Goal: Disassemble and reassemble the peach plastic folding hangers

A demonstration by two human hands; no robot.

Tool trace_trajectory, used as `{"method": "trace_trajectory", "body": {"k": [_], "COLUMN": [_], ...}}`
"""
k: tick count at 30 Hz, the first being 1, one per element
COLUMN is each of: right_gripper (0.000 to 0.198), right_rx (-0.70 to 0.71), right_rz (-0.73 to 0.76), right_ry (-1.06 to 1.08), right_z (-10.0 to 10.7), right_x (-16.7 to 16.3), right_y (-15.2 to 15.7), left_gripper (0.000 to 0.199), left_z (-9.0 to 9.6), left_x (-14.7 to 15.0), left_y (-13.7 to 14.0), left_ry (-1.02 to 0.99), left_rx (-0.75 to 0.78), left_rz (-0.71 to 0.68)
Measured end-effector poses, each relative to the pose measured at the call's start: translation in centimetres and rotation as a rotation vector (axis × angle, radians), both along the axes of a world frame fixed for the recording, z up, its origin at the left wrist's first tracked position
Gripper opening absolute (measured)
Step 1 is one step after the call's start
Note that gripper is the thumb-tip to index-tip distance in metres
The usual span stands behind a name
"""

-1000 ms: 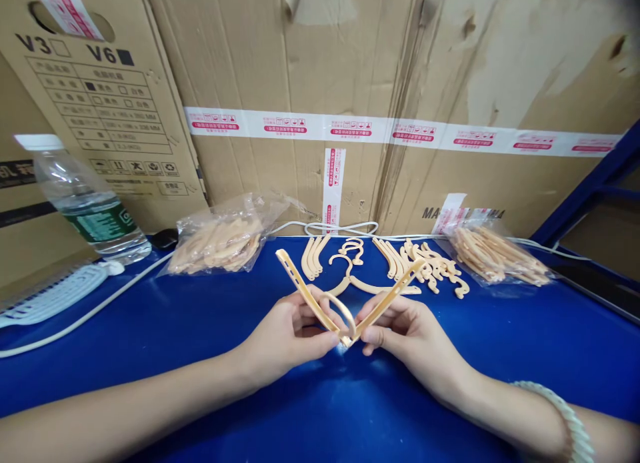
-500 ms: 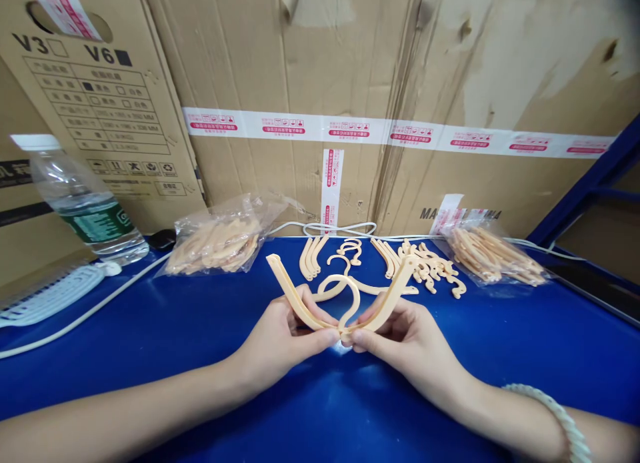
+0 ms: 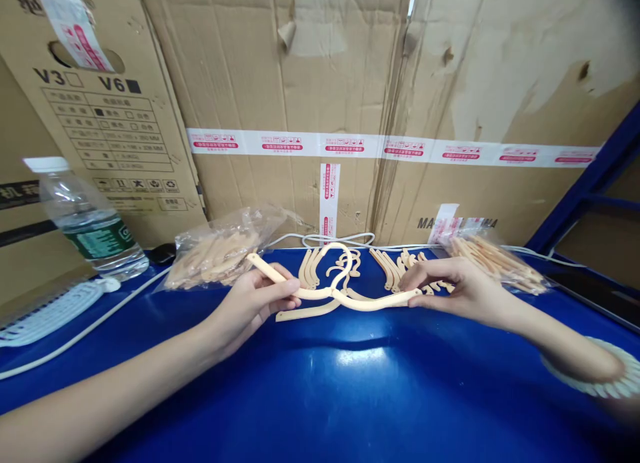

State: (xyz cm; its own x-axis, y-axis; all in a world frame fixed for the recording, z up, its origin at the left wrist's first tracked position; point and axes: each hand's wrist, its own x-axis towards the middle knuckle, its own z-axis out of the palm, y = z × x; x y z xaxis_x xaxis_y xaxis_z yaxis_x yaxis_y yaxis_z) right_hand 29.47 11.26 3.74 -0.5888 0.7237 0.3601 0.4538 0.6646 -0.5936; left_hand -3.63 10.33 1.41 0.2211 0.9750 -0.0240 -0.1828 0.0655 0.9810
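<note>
A beige folding clothes hanger is held above the table, its two arms spread wide and its hook pointing up. My left hand pinches the left arm between thumb and fingers. At the right arm's tip, my right hand grips with thumb and fingertips. Behind and below it lies another hanger on the blue table, partly hidden. Farther back are loose curved hanger arms on the left, several hooks in the middle, and more arms on the right.
Plastic bags of hanger parts lie at back left and back right. A water bottle and a white slotted object stand left, near a white cable. Cardboard walls the back. A dark flat device lies right.
The hanger's arms have swung from a raised, folded V to spread nearly flat. My hands have moved apart, the right one out to the arm's tip. The view has tilted slightly upward.
</note>
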Motion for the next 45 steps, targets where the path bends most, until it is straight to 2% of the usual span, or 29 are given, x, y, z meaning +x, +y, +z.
{"method": "trace_trajectory", "body": {"k": [2, 5, 10, 13, 16, 20, 25, 29, 32, 37, 40, 45], "right_gripper": [0.012, 0.008, 0.005, 0.005, 0.007, 0.007, 0.007, 0.017, 0.013, 0.017, 0.018, 0.014], "right_rx": [0.087, 0.136, 0.144, 0.145, 0.134, 0.114, 0.080, 0.055, 0.066, 0.124, 0.207, 0.349], "right_rz": [0.024, 0.066, 0.138, 0.127, 0.115, 0.054, -0.047, -0.116, -0.099, -0.066, -0.085, -0.087], "right_ry": [-0.105, -0.223, -0.358, -0.408, -0.446, -0.461, -0.530, -0.541, -0.541, -0.420, -0.352, -0.426], "right_z": [0.1, -0.1, -0.8, -1.1, -1.4, -1.4, -1.4, -1.5, -1.5, -1.3, -1.4, -1.5], "right_x": [0.4, 0.7, 1.0, 1.0, 1.0, 1.2, 1.4, 1.3, 1.1, 0.2, -0.7, -3.1], "right_y": [0.4, 0.9, 1.3, 1.4, 1.5, 1.6, 1.5, 1.4, 1.2, 1.0, 1.6, 3.8], "left_gripper": [0.023, 0.021, 0.015, 0.015, 0.018, 0.021, 0.008, 0.018, 0.016, 0.013, 0.013, 0.015], "left_z": [0.0, -0.3, -0.9, -1.2, -1.5, -1.9, -2.5, -2.8, -2.8, -2.8, -2.8, -2.7], "left_x": [-0.6, -1.3, -2.1, -2.1, -1.8, -1.6, -1.8, -2.0, -2.1, -2.0, -2.0, -2.0], "left_y": [0.9, 1.8, 2.2, 2.1, 2.0, 1.8, 1.7, 1.8, 1.8, 1.7, 1.7, 1.6], "left_ry": [0.079, 0.291, 0.703, 0.800, 0.862, 0.914, 0.857, 0.868, 0.884, 0.888, 0.895, 0.905], "left_rx": [0.049, 0.193, 0.617, 0.851, 0.954, 1.014, 1.028, 1.017, 1.016, 1.030, 1.038, 1.053], "left_rz": [-0.031, -0.073, -0.188, -0.271, -0.288, -0.264, -0.276, -0.327, -0.357, -0.358, -0.349, -0.351]}}
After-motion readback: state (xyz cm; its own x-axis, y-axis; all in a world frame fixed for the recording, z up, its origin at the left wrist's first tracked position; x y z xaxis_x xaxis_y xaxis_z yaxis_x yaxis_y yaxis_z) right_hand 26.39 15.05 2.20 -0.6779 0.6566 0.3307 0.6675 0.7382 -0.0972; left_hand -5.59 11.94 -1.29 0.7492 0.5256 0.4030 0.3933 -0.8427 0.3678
